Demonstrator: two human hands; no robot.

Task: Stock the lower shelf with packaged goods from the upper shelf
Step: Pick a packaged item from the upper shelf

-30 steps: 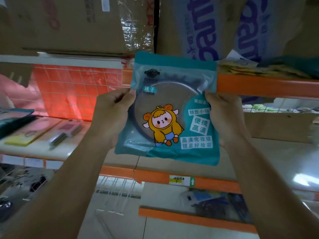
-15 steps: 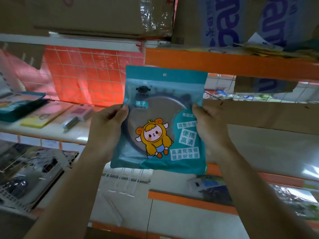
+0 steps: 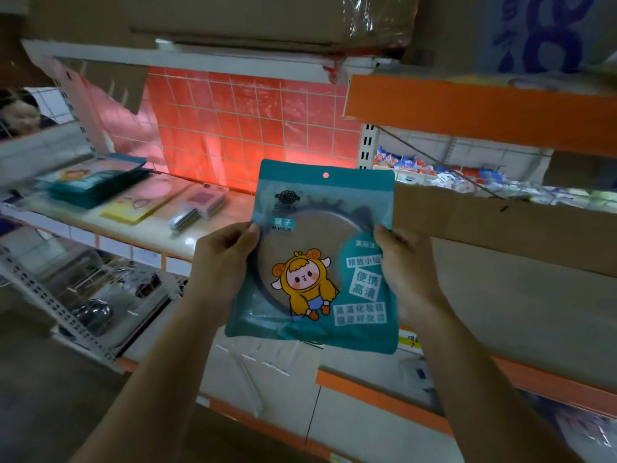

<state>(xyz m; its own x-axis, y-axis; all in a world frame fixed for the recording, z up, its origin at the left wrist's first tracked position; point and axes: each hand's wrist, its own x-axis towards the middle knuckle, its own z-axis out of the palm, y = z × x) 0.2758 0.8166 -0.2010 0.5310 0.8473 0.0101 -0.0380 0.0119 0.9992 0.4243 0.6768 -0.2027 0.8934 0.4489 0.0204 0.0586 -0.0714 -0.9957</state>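
Head view, hard to see: the far left is smeared; a stack of teal packets (image 3: pixel 95 182) on the pale lower shelf (image 3: pixel 140 225) shows no readable print, and a person at the left edge is cut off by the frame.
Head view, hidden: the round dark-rimmed mirror inside the pouch is partly covered by the printed cartoon and the text panels; both thumbs hide slivers of the pouch's side edges.
Head view, cut off: the brown cardboard cartons (image 3: pixel 267 18) wrapped in clear film run out of the top of the frame, as does the blue-printed carton at upper right.
Task item: a flat glossy teal plastic pouch labelled MIRROR (image 3: pixel 320 259), rectangular with a small hang hole at the top, held upright in the air in front of the shelving, above the lower shelf's edge.
Left hand (image 3: pixel 222 265): closed on the pouch's left edge, thumb in front, fingers behind.
Right hand (image 3: pixel 405 269): closed on the pouch's right edge in the same way.
Surroundings: an orange metal upper shelf edge (image 3: pixel 480 111) at right, a plain cardboard sheet (image 3: pixel 500 225) beneath it, glossy orange-red square tiles (image 3: pixel 253 128) behind, and flat yellow and pink packets (image 3: pixel 160 205) lying on the lower shelf.
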